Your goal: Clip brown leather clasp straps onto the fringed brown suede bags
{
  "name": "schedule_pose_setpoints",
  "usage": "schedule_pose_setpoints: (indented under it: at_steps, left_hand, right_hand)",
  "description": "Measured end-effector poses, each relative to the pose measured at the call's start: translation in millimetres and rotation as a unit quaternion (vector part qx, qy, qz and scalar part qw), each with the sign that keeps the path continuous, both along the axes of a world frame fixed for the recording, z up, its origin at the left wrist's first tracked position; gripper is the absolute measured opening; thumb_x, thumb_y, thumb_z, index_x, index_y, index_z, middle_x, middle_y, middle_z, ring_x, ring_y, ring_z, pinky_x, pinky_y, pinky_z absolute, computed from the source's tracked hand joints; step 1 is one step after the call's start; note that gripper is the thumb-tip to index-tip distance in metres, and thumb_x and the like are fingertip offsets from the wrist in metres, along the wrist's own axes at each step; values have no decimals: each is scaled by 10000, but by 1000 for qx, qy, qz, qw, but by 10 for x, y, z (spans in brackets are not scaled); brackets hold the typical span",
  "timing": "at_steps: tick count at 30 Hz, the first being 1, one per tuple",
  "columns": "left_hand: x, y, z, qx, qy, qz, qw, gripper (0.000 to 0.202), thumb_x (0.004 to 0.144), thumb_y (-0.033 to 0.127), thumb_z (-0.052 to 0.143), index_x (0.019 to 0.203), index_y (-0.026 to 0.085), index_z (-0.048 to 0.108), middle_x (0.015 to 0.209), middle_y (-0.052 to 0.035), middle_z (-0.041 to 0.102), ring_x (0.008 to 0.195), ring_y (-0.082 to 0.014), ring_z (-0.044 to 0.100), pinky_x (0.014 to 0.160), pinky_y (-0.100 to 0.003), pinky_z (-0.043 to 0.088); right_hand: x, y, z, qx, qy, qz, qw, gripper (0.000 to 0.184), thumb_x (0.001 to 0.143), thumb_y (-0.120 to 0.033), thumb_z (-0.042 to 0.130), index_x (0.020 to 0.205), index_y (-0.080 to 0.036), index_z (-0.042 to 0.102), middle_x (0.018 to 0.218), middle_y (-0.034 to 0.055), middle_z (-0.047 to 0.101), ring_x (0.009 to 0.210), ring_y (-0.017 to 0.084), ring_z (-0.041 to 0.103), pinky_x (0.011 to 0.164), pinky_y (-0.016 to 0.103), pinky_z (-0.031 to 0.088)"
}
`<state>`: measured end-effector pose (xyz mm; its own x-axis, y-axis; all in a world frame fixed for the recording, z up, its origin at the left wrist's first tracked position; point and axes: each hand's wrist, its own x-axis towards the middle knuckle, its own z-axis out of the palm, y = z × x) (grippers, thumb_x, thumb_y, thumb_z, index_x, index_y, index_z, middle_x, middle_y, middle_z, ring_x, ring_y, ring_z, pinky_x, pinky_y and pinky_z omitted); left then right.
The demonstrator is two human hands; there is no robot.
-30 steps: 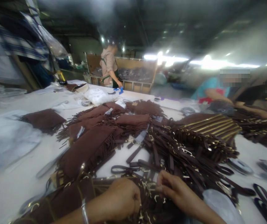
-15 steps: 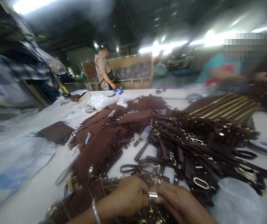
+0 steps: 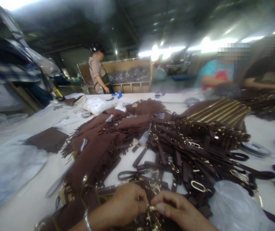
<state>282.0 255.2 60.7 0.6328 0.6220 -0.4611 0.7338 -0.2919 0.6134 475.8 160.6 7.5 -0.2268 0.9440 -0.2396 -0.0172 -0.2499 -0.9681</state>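
Note:
My left hand (image 3: 125,203) and my right hand (image 3: 176,210) meet at the bottom edge, fingertips pinched together on a small gold metal fitting (image 3: 152,208) above a brown bag (image 3: 79,205). Both hands are closed. A silver bangle (image 3: 87,221) circles my left wrist. Just beyond the hands lies a heap of dark brown straps with gold hardware (image 3: 187,150). Brown fringed suede pieces (image 3: 96,154) stretch away to the left of the straps.
The white table (image 3: 14,205) carries a clear plastic bag (image 3: 233,208) at lower right, a lone brown piece (image 3: 47,139) at left and white wrapping (image 3: 96,104) far back. A person (image 3: 99,75) stands beyond the table; other people (image 3: 221,75) work at the right.
My hands have come together from slightly apart and now pinch the fitting between them. The view has swung a little; the standing person has shifted leftward in the picture.

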Motion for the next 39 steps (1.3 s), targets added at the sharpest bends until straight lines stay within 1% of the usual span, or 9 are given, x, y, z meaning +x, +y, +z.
schedule_pose_setpoints:
  at_steps: [3, 7, 14, 17, 21, 25, 30, 34, 39]
  left_hand:
    - [1, -1, 13, 10, 10, 5, 1000, 186, 723, 277, 611, 822, 240, 765, 835, 19, 744, 801, -177, 652, 682, -245, 410]
    - [4, -16, 16, 13, 15, 16, 1000, 159, 709, 267, 622, 796, 238, 752, 814, 29, 736, 804, -167, 646, 639, -224, 384]
    - [18, -38, 9, 37, 22, 18, 999, 135, 684, 240, 611, 756, 221, 724, 764, 27, 711, 747, -158, 619, 608, -233, 336]
    - [29, -46, 40, 40, 30, 25, 998, 127, 688, 255, 618, 758, 227, 720, 779, 26, 708, 773, -168, 619, 630, -245, 342]
    - [48, -58, 83, 34, 38, 30, 998, 115, 685, 264, 625, 745, 222, 713, 803, 16, 716, 806, -179, 623, 656, -253, 354]
    - [47, -60, 55, 42, 33, 21, 998, 113, 682, 249, 606, 736, 218, 699, 815, 16, 721, 801, -175, 619, 660, -250, 357]
    - [41, -72, 0, 76, 39, 5, 996, 113, 698, 257, 581, 723, 212, 682, 778, 8, 710, 748, -169, 602, 618, -255, 320]
    - [67, -91, 40, 95, 48, -5, 994, 119, 724, 245, 545, 705, 203, 654, 767, -1, 701, 746, -172, 602, 619, -258, 311]
    - [92, -108, 80, 89, 50, -11, 995, 89, 719, 234, 552, 703, 201, 633, 776, 0, 695, 769, -177, 603, 645, -251, 337]
  right_hand:
    - [-11, 3, -45, -6, 9, -32, 999, 416, 792, -531, 678, 1026, -188, 665, 856, 15, 662, 787, 177, 578, 688, 264, 393]
    - [-37, -16, -44, 35, -72, 3, 997, 331, 818, -482, 630, 901, -165, 673, 811, 36, 677, 769, 196, 597, 675, 278, 411]
    - [-73, -51, 35, 78, -156, 26, 984, 255, 879, -369, 529, 943, -169, 674, 896, 67, 725, 831, 218, 656, 724, 292, 474]
    - [-93, -54, 61, 81, -189, 14, 979, 207, 877, -320, 529, 918, -175, 670, 879, 58, 732, 820, 209, 665, 723, 280, 477]
    - [-128, -47, 45, 70, -177, -6, 982, 234, 889, -368, 529, 885, -176, 662, 843, 47, 732, 798, 205, 663, 704, 269, 477]
    - [-188, -18, 25, 64, -199, -27, 978, 252, 886, -379, 523, 841, -165, 650, 796, 49, 719, 756, 204, 650, 658, 262, 453]
    - [-259, -1, 29, 62, -254, -47, 964, 168, 861, -261, 512, 821, -173, 649, 783, 36, 719, 751, 197, 653, 653, 258, 427]
    - [-304, -23, 34, 74, -288, -68, 952, 133, 817, -170, 519, 817, -177, 652, 787, 30, 717, 755, 193, 654, 654, 254, 412]
    - [-358, -37, 65, 73, -283, -94, 952, 110, 790, -136, 540, 805, -181, 639, 793, 30, 722, 746, 190, 660, 637, 245, 403]
